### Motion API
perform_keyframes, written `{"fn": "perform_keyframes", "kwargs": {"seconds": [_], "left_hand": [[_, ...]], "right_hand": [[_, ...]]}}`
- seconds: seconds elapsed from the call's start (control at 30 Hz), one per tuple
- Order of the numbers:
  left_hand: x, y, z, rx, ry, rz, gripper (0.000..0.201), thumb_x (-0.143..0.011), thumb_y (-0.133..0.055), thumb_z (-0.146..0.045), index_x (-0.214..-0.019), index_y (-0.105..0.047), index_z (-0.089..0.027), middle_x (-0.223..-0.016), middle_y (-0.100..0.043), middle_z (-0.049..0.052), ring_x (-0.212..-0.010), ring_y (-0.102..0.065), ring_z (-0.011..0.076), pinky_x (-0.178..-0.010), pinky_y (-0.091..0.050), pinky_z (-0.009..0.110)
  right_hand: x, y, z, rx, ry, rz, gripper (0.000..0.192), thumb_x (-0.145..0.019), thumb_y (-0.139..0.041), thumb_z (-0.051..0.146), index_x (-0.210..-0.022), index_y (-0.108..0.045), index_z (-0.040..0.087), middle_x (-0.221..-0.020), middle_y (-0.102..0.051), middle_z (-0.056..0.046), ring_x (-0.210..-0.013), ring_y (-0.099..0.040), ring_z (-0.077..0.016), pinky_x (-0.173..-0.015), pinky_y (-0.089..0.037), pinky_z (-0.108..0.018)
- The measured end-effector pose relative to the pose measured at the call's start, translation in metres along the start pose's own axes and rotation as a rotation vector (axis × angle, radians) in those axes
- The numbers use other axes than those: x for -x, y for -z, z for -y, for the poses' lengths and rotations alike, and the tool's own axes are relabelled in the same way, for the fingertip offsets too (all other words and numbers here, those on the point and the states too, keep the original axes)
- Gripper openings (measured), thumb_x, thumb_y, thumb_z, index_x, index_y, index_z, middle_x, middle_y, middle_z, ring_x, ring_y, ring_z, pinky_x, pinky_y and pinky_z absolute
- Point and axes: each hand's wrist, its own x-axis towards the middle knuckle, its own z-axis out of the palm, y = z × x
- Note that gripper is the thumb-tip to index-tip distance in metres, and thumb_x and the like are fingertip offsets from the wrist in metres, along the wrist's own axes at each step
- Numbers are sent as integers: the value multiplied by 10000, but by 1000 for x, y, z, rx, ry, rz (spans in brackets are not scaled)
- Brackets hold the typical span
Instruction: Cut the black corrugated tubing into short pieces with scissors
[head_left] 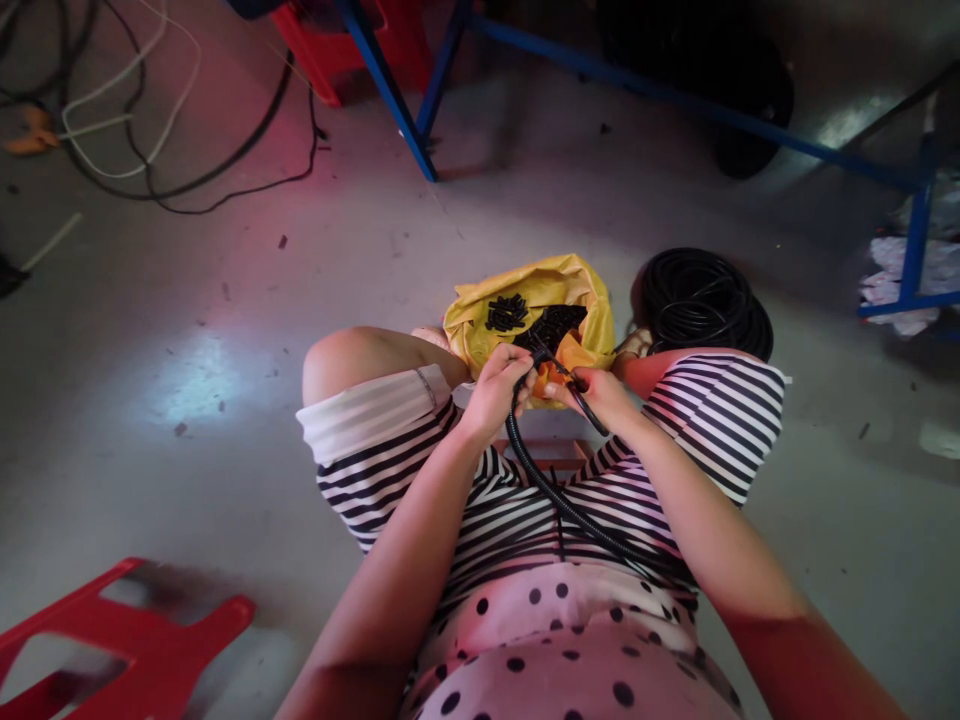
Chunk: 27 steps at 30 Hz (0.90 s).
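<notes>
Two hands meet over the lap: the left hand (pixel 501 385) is closed round one black corrugated tube (pixel 541 478), and the right hand (pixel 600 393) grips an orange-handled cutter (pixel 556 377) at the tube's end. At twelve o'clock lies one yellow bag (pixel 480 318) of cut black pieces (pixel 506 313); at one o'clock, one tube coil (pixel 705 300).

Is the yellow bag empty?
No, the yellow bag lies open on the floor with a heap of small black pieces inside it.

Both hands, left hand (pixel 501 385) and right hand (pixel 600 392), grip a black corrugated tube (pixel 551 495) above a yellow bag (pixel 536 285).
</notes>
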Motion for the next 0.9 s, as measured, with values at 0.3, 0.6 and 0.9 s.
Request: {"fn": "perform_keyframes", "kwargs": {"seconds": [0.3,0.6,0.9], "left_hand": [[5,-1,-4,77,28,59,346,-847,-688,-432,-1038,-475,-239,-680,-458,-88,-434,-390,41,-353,-291,133],[4,-3,-3,71,-20,10,308,-830,-676,-396,-974,-462,-229,-687,-475,-85,-432,-380,39,-351,-276,142],[2,-5,0,8,-35,-48,305,-879,-651,-438,-977,-453,-228,-657,-412,-109,-401,-287,13,-365,-205,134]], "right_hand": [[4,3,4,-152,-13,51,509,-767,-682,690,-692,-516,215,-600,-521,25,-617,-499,-149,-562,-334,-255],[3,1,3,-147,-22,39,516,-773,-670,699,-697,-495,219,-617,-503,32,-603,-469,-142,-550,-310,-260],[2,-1,1,-100,11,45,496,-774,-685,664,-703,-493,212,-645,-476,44,-628,-449,-134,-579,-296,-264]]}}
